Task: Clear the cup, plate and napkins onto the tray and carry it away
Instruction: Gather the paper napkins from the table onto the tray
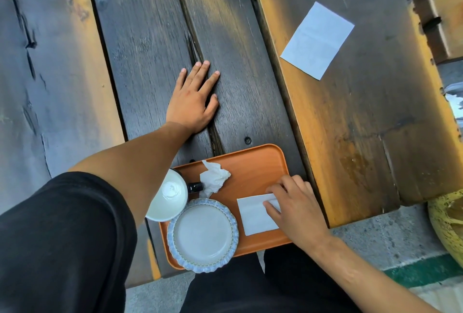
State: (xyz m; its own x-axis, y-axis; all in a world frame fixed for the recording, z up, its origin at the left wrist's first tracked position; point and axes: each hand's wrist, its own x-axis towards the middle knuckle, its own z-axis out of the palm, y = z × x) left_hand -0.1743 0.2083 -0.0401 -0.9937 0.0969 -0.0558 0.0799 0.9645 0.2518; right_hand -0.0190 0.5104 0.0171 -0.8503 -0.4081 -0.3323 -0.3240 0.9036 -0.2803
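On the wooden table (350,112), the tray (253,162) holds cup (167,195), plate (203,233), napkins; right grip (293,202) pinches one napkin (253,215), left (194,97) flat.

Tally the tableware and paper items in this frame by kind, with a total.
White cup with black handle: 1
Blue-rimmed scalloped plate: 1
Orange plastic tray: 1
Flat white napkins: 2
Crumpled white napkin: 1
Total: 6

Outdoor café: plank table (350,112), tray (250,162)

A dark plank surface (225,37) (worn orange at the edges) stands on a grey concrete floor (375,242) with a green stripe (421,274).
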